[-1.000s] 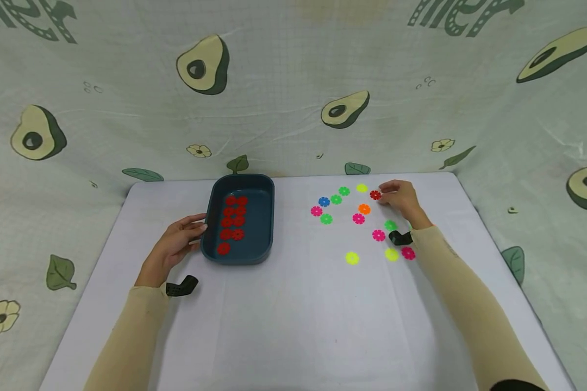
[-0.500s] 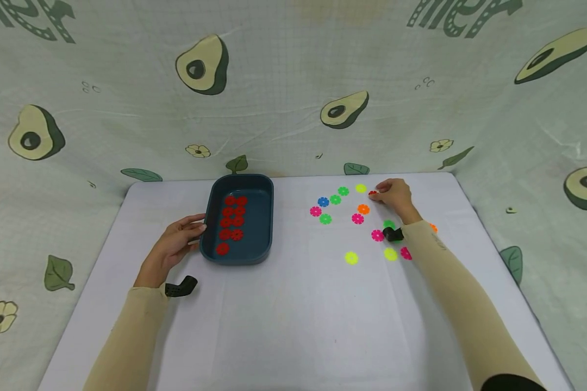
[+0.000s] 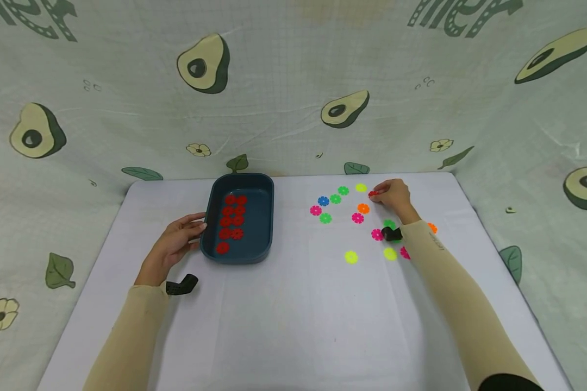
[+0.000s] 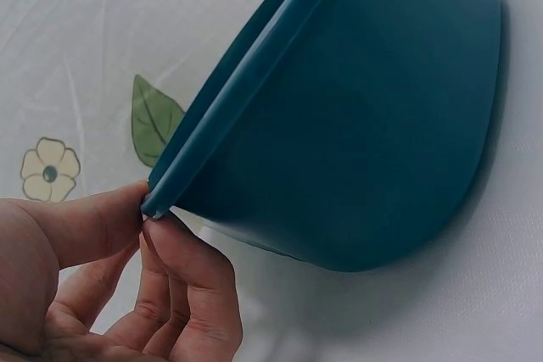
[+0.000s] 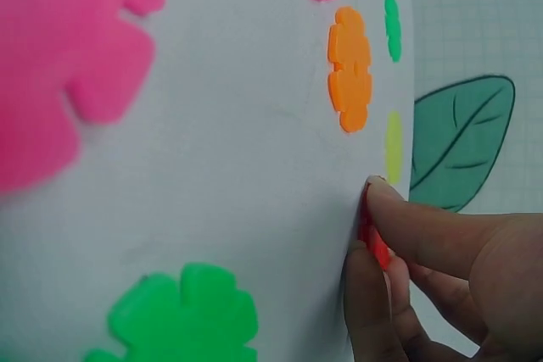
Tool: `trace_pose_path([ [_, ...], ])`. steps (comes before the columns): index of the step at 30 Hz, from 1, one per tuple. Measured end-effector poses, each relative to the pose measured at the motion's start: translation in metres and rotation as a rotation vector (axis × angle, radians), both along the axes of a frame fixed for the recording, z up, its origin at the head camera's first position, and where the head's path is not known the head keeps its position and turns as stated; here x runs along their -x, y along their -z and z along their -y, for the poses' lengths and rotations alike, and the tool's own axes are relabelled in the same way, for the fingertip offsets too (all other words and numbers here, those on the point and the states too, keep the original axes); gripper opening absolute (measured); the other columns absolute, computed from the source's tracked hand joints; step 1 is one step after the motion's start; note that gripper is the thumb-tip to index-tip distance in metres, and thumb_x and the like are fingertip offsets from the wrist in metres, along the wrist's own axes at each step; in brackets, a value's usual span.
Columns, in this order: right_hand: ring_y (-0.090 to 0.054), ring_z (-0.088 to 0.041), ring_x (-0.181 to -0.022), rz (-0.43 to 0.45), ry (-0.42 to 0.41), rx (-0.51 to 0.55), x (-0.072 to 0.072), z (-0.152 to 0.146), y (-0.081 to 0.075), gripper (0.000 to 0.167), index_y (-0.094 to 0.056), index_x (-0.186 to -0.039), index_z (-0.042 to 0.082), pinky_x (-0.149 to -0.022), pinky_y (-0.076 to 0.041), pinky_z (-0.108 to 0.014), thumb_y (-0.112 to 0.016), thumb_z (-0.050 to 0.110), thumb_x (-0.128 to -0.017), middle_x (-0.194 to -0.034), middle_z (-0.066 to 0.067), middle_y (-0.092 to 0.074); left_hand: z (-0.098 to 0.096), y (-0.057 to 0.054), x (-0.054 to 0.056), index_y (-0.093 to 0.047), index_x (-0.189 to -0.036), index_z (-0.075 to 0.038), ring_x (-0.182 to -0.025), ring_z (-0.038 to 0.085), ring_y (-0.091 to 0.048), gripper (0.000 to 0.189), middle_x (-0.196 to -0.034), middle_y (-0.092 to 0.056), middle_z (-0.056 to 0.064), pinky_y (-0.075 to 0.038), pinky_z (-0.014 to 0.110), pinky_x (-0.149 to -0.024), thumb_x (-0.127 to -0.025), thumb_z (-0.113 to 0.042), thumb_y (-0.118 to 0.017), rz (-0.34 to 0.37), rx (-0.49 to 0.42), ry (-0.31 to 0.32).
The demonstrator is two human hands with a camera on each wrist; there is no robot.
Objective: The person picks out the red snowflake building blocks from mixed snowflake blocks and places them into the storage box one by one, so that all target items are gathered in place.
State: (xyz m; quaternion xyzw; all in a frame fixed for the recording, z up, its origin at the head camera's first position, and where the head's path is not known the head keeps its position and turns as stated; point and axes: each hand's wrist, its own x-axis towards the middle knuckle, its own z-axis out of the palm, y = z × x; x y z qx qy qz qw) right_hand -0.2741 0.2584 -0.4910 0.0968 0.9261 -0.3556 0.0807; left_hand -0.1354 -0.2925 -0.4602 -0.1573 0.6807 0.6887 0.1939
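My left hand (image 3: 172, 247) pinches the rim of a dark teal rectangular tray (image 3: 258, 239) between thumb and fingers, plain in the left wrist view on the tray's edge (image 4: 242, 82). Several red flower-shaped discs (image 3: 226, 221) lie in the tray in two rough columns. At the far right of the table, my right hand (image 3: 395, 198) pinches a red flower-shaped disc (image 5: 377, 243) between thumb and fingertip, down at the white surface. A yellow disc (image 3: 361, 187) and an orange disc (image 3: 363, 208) lie close to that hand.
More loose flower-shaped discs are spread over the right half of the white table (image 3: 293, 315): green (image 3: 325, 218), blue (image 3: 323, 201), pink (image 3: 357, 218) and yellow (image 3: 351, 257). Some lie partly under the right wrist. A printed cloth (image 3: 274, 108) hangs behind the table.
My right hand has closed its fingertips on the red disc and shifted slightly left, the disc now mostly covered by the fingers. The left hand and tray stay in place.
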Motion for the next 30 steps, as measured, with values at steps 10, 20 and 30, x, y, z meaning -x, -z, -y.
trace_pose_path([
  [10, -0.059, -0.033, -0.100, 0.042, 0.009, 0.118, -0.009, -0.004, -0.010, 0.030, -0.069, -0.127, -0.009, -0.077, -0.048, -0.020, -0.072, 0.005, -0.100, -0.115, -0.026, -0.066, -0.002, -0.001, 0.003, -0.042, -0.161, -0.009, -0.093, 0.006, -0.063, 0.057, -0.109, -0.065, -0.011, -0.053, 0.024, -0.080, -0.108, -0.012, -0.062, 0.020, 0.000, -0.006],
  [20, -0.059, -0.030, -0.105, 0.047, -0.057, 0.242, -0.031, 0.005, -0.029, 0.034, -0.066, -0.131, -0.010, -0.077, -0.049, -0.014, -0.071, 0.005, -0.101, -0.124, -0.026, -0.063, -0.003, -0.003, 0.003, -0.039, -0.163, -0.009, -0.094, 0.007, -0.061, 0.058, -0.110, -0.064, -0.011, -0.052, 0.024, -0.081, -0.109, -0.012, -0.061, 0.030, 0.006, 0.000],
  [30, -0.062, -0.036, -0.119, 0.092, -0.165, 0.333, -0.054, 0.048, -0.053, 0.032, -0.067, -0.133, -0.003, -0.100, -0.056, -0.044, -0.069, 0.003, -0.102, -0.132, -0.023, -0.061, -0.001, -0.001, 0.000, -0.049, -0.154, -0.012, -0.092, 0.005, -0.063, 0.047, -0.105, -0.065, -0.012, -0.053, 0.023, -0.079, -0.108, -0.009, -0.061, 0.017, -0.012, -0.023],
])
